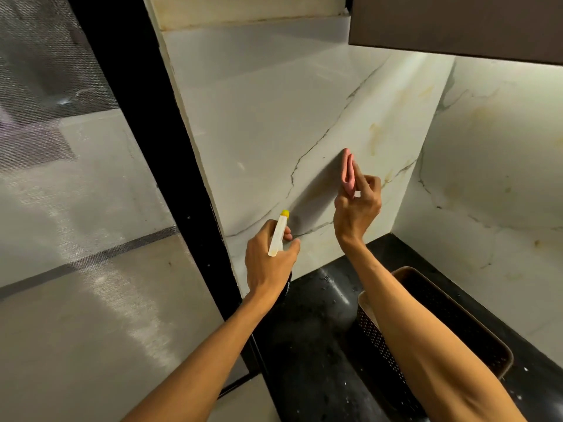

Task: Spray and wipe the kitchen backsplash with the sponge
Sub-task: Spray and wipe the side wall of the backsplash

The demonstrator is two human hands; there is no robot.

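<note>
Right hand (356, 208) pinches the folded pink sponge (348, 173), long axis upright, at frame centre on or just off the marble backsplash (274, 132); left hand (269, 260) grips the spray bottle (278, 236) lower left of it, nozzle toward the panel.

Warm overhead glow on backsplash (289, 117), edges bowed.

A brown perforated basket (370, 333) stands on the black worktop (310, 345), with a dark cabinet (457, 22) overhead and a mesh screen (61, 178) at left.
</note>
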